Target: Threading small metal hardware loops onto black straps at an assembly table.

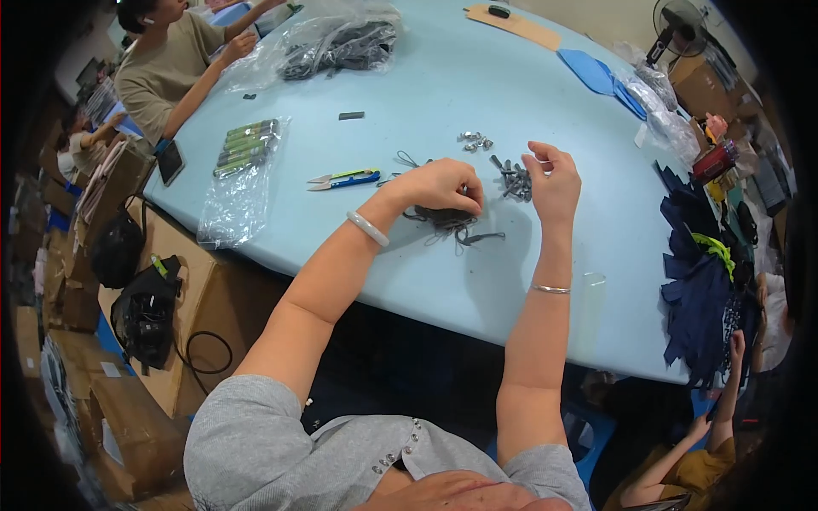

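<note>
My left hand (446,184) is closed above a small heap of dark grey looped cords (452,220), with its thumb and fingers drawn together. Whatever lies between those fingertips is hidden. My right hand (555,177) is raised just right of a pile of small grey cord-end pieces (514,179). Its thumb and forefinger come together in a pinch, and anything in it is too small to make out. Several shiny metal bits (475,141) lie beyond the grey pile. Thread snips (344,179) with blue and yellow-green handles rest left of my left hand.
A clear bag (239,200) with green-and-dark bundles and a phone (170,162) lie at the left. Far back are a large plastic bag of dark items (341,47) and a seated co-worker (175,72). Navy fabric pieces (694,281) cover the right edge, near another person's arm.
</note>
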`<state>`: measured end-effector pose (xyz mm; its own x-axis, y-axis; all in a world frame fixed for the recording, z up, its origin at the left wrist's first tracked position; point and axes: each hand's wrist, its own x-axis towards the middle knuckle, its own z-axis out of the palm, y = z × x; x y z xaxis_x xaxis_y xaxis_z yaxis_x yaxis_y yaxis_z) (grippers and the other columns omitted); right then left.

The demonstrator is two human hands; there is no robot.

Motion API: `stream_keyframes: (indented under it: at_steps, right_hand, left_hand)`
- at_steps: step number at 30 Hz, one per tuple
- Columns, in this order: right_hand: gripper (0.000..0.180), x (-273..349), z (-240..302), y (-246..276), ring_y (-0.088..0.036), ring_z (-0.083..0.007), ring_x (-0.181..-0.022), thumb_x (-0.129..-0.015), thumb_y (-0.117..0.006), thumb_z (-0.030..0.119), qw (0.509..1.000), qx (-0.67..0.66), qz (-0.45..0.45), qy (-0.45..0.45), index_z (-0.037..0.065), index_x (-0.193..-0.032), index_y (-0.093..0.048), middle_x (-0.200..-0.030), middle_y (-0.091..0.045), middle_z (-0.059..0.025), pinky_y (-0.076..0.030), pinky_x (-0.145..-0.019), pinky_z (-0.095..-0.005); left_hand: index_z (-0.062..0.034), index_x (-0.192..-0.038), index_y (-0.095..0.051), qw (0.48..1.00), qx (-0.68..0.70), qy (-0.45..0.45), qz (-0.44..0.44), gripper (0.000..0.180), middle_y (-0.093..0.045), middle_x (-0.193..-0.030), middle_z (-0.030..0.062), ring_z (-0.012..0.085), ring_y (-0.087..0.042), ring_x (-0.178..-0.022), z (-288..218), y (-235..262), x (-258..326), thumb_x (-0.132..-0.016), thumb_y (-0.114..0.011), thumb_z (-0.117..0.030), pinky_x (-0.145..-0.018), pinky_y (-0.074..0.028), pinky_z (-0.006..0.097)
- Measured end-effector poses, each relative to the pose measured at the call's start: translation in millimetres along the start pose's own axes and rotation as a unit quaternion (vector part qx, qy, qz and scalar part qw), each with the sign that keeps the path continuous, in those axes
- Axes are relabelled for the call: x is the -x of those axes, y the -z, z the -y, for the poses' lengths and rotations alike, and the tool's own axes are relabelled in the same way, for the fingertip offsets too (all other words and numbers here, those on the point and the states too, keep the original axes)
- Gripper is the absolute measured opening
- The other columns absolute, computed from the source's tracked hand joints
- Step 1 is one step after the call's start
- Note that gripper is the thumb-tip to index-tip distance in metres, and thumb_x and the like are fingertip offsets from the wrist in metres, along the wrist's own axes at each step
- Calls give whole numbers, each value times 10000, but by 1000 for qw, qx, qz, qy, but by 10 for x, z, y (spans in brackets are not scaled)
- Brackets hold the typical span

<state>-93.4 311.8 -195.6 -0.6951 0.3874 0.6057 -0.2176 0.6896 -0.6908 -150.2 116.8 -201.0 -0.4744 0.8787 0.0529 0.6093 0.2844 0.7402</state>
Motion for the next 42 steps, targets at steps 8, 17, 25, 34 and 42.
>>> stream_keyframes:
  at_steps: [8, 17, 25, 34, 42]
  right_hand:
    - [181, 60, 270, -64, -601, -110, -832, -886, -597, 155, 913, -290, 210, -194, 20, -1000, -637, -917, -668, -55, -466, -716, -248]
    - [119, 103, 342, -125, -568, -85, -701, -851, -626, 96, 905, -274, 267, -188, -20, -879, -618, -764, -630, -40, -445, -635, -215]
    - [122, 82, 291, -90, -505, -72, -628, -857, -619, 131, 926, -195, 271, -176, 13, -857, -650, -713, -583, 14, -405, -554, -222]
    - [72, 110, 296, -174, -558, -152, -576, -822, -650, 104, 989, -53, 131, 45, 33, -821, -638, -682, -617, -64, -440, -540, -280]
    - [79, 76, 250, -155, -564, -185, -574, -819, -646, 105, 997, -50, 48, 35, 35, -785, -628, -678, -599, -74, -446, -543, -304]
  left_hand:
    - [-50, -892, -662, 953, 243, 53, -176, 127, -635, -766, -17, 47, -555, -710, 23, 115, 12, -832, -678, -161, -583, -432, 212]
    - [-18, -919, -656, 926, 293, 35, -236, 173, -650, -796, 14, 62, -572, -688, -57, 195, 57, -840, -672, -171, -570, -439, 196]
    - [-3, -939, -653, 917, 336, 31, -214, 172, -658, -820, 42, 86, -593, -723, -24, 167, 26, -845, -669, -147, -651, -482, 217]
    - [21, -927, -628, 945, 258, 37, -198, 180, -649, -809, 57, 98, -603, -735, -110, 297, -94, -829, -678, -122, -667, -496, 229]
    - [-14, -914, -645, 967, 86, 65, -231, 168, -663, -863, 73, 148, -622, -780, 172, 277, -307, -810, -685, -140, -706, -502, 279]
